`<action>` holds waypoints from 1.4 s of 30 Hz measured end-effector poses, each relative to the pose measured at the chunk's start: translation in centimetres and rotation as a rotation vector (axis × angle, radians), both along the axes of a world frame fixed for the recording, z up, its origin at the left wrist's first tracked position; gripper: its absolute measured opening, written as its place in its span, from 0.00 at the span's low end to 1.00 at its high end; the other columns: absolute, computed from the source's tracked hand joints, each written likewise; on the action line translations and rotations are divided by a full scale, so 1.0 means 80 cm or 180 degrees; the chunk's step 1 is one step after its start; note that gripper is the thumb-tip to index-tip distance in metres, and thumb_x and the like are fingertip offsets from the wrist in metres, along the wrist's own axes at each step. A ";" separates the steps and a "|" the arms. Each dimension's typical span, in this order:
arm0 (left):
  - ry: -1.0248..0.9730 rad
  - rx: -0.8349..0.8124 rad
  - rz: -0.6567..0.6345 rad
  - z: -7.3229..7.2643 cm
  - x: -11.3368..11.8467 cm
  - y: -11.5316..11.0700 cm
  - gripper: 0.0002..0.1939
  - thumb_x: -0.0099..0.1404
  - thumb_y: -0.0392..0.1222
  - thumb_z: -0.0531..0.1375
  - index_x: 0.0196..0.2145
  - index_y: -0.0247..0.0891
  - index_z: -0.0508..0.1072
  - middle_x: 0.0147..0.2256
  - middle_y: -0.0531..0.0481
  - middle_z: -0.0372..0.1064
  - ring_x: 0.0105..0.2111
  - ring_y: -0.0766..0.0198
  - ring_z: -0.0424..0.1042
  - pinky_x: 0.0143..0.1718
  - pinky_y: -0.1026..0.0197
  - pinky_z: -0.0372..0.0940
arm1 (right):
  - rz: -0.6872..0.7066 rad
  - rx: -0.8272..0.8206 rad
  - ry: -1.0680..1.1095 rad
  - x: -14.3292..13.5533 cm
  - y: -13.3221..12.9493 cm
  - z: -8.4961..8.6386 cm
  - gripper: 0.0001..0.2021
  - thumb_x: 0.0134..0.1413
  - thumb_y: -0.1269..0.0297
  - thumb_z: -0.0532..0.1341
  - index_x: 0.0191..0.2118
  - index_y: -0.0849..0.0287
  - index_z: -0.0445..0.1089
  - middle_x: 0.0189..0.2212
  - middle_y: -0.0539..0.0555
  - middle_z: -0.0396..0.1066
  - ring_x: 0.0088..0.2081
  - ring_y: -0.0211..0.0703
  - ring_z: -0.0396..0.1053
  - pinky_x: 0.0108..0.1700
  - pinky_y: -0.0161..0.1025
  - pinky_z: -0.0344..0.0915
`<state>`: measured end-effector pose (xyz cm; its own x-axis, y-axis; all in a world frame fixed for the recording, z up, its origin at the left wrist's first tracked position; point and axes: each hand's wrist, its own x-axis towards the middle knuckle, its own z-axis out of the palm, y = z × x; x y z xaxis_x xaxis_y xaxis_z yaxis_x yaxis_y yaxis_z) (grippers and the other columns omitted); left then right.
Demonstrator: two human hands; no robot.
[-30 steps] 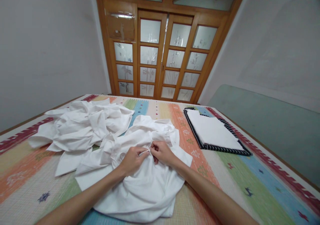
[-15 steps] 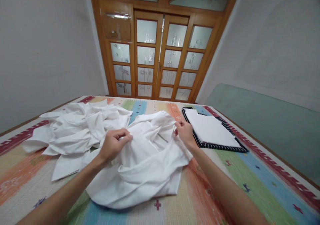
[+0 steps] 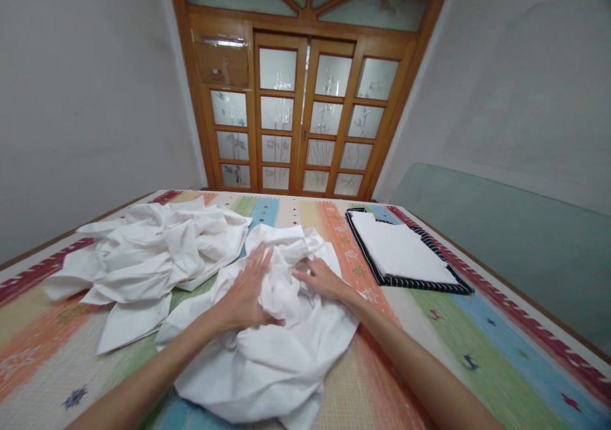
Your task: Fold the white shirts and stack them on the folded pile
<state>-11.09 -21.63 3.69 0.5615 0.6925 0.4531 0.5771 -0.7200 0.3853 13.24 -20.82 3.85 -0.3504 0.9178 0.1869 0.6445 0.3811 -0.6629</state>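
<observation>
A crumpled white cloth (image 3: 281,360) lies in front of me on the striped, patterned tablecloth (image 3: 377,379). Spread against its left part is my left hand (image 3: 251,290), fingers apart and thumb pointing right. My right hand (image 3: 317,277) touches the cloth's upper right part, its fingers bent and parted around a fold; some fingertips are hidden in the fabric. Between the two hands the cloth bunches up.
Another heap of white cloth (image 3: 167,245) lies at the left. At the right rests a folded white piece (image 3: 405,252) on black-and-white striped fabric (image 3: 420,287). Beyond the table stand wooden doors with glass panes (image 3: 305,118).
Both hands have let go of the raised cloth edges and moved inward, closer together. The cloth has sunk and bunched up between them. The view has tilted slightly upward.
</observation>
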 end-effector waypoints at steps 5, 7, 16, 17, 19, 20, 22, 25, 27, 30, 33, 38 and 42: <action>-0.0025 0.0135 -0.0009 -0.014 0.018 -0.006 0.56 0.50 0.50 0.66 0.67 0.38 0.37 0.65 0.33 0.41 0.63 0.43 0.48 0.59 0.42 0.50 | 0.1134 -0.0154 -0.0044 -0.034 -0.030 0.021 0.18 0.60 0.53 0.53 0.44 0.60 0.71 0.45 0.57 0.71 0.46 0.49 0.66 0.50 0.41 0.59; 0.0013 0.0078 -0.0097 -0.005 0.022 -0.010 0.40 0.54 0.43 0.62 0.63 0.40 0.53 0.60 0.38 0.56 0.57 0.47 0.59 0.57 0.44 0.54 | 0.1324 -0.0275 0.0055 -0.037 -0.036 0.028 0.16 0.60 0.53 0.55 0.34 0.61 0.71 0.34 0.52 0.71 0.36 0.43 0.66 0.41 0.36 0.61; -0.0150 0.0680 -0.0168 0.096 -0.005 -0.060 0.14 0.57 0.35 0.57 0.42 0.39 0.71 0.38 0.47 0.73 0.36 0.58 0.67 0.38 0.57 0.63 | 0.1748 -0.0493 0.0924 -0.010 -0.069 0.093 0.21 0.53 0.54 0.64 0.52 0.55 0.70 0.49 0.53 0.71 0.51 0.48 0.66 0.55 0.44 0.58; -0.0196 0.0895 -0.0093 0.114 -0.018 -0.065 0.13 0.58 0.35 0.56 0.42 0.39 0.71 0.38 0.48 0.73 0.37 0.59 0.67 0.39 0.58 0.63 | 0.1655 -0.0477 0.1118 -0.004 -0.073 0.101 0.21 0.54 0.55 0.63 0.54 0.53 0.69 0.52 0.54 0.69 0.54 0.48 0.64 0.58 0.45 0.56; -0.0274 0.1479 0.0185 0.152 -0.048 -0.067 0.12 0.59 0.37 0.57 0.41 0.39 0.71 0.37 0.49 0.73 0.38 0.60 0.68 0.40 0.59 0.63 | 0.1314 -0.0329 0.1390 0.011 -0.075 0.111 0.20 0.55 0.56 0.63 0.54 0.50 0.70 0.56 0.54 0.66 0.58 0.48 0.60 0.61 0.48 0.53; -0.0324 0.1819 0.0401 0.171 -0.065 -0.064 0.11 0.58 0.39 0.58 0.41 0.39 0.71 0.37 0.49 0.72 0.39 0.59 0.68 0.41 0.59 0.63 | 0.1107 -0.0223 0.1476 0.019 -0.074 0.113 0.18 0.55 0.57 0.63 0.52 0.49 0.71 0.56 0.54 0.66 0.59 0.47 0.59 0.62 0.49 0.51; -0.0363 0.2332 0.1070 0.205 -0.099 -0.051 0.13 0.58 0.45 0.59 0.39 0.37 0.72 0.38 0.47 0.72 0.41 0.57 0.68 0.43 0.57 0.64 | 0.0692 -0.0118 0.1631 0.034 -0.067 0.106 0.16 0.55 0.57 0.63 0.49 0.50 0.73 0.56 0.54 0.66 0.60 0.48 0.58 0.62 0.51 0.50; -0.0427 0.2799 0.2447 0.245 -0.145 -0.020 0.25 0.56 0.52 0.58 0.44 0.29 0.72 0.41 0.40 0.72 0.43 0.51 0.68 0.46 0.50 0.63 | 0.0164 -0.0347 0.1874 0.049 -0.055 0.080 0.14 0.55 0.56 0.61 0.45 0.54 0.75 0.52 0.56 0.70 0.57 0.50 0.62 0.60 0.52 0.54; -0.0359 0.2743 0.3088 0.260 -0.168 0.002 0.30 0.53 0.55 0.58 0.46 0.27 0.71 0.42 0.40 0.71 0.43 0.49 0.68 0.47 0.49 0.62 | -0.0065 -0.0576 0.1790 0.054 -0.051 0.059 0.14 0.53 0.55 0.61 0.42 0.56 0.76 0.49 0.57 0.72 0.54 0.50 0.65 0.58 0.51 0.56; -0.0269 0.2377 0.3620 0.251 -0.188 0.033 0.32 0.55 0.53 0.57 0.51 0.25 0.67 0.45 0.39 0.69 0.45 0.49 0.66 0.49 0.49 0.59 | -0.0196 -0.0846 0.1445 0.058 -0.050 0.034 0.15 0.50 0.56 0.61 0.40 0.58 0.77 0.44 0.58 0.74 0.46 0.50 0.69 0.53 0.49 0.61; 0.0047 0.1500 0.3894 0.203 -0.192 0.057 0.31 0.60 0.52 0.53 0.53 0.25 0.64 0.47 0.36 0.68 0.46 0.47 0.64 0.46 0.51 0.60 | -0.0296 -0.0773 0.1110 0.064 -0.051 0.016 0.15 0.49 0.56 0.59 0.38 0.60 0.77 0.40 0.58 0.76 0.41 0.49 0.71 0.47 0.46 0.64; 0.1317 0.0366 0.3519 0.103 -0.187 0.075 0.26 0.65 0.42 0.46 0.56 0.21 0.60 0.49 0.27 0.65 0.48 0.40 0.62 0.45 0.48 0.58 | -0.0717 -0.0483 0.0884 0.073 -0.051 -0.017 0.14 0.47 0.57 0.57 0.32 0.60 0.75 0.35 0.57 0.76 0.40 0.49 0.72 0.45 0.44 0.64; 0.1417 0.0296 0.3345 0.088 -0.194 0.073 0.29 0.65 0.44 0.46 0.58 0.21 0.56 0.53 0.24 0.61 0.50 0.36 0.60 0.46 0.41 0.58 | -0.0766 -0.0274 0.0741 0.078 -0.051 -0.028 0.13 0.49 0.59 0.55 0.34 0.60 0.74 0.35 0.56 0.76 0.40 0.47 0.71 0.46 0.43 0.65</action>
<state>-26.57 -15.82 10.75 -0.1515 0.8885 0.4332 0.9824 0.1840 -0.0337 19.51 -24.92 1.57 -0.0791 0.9848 0.1546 0.5366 0.1728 -0.8259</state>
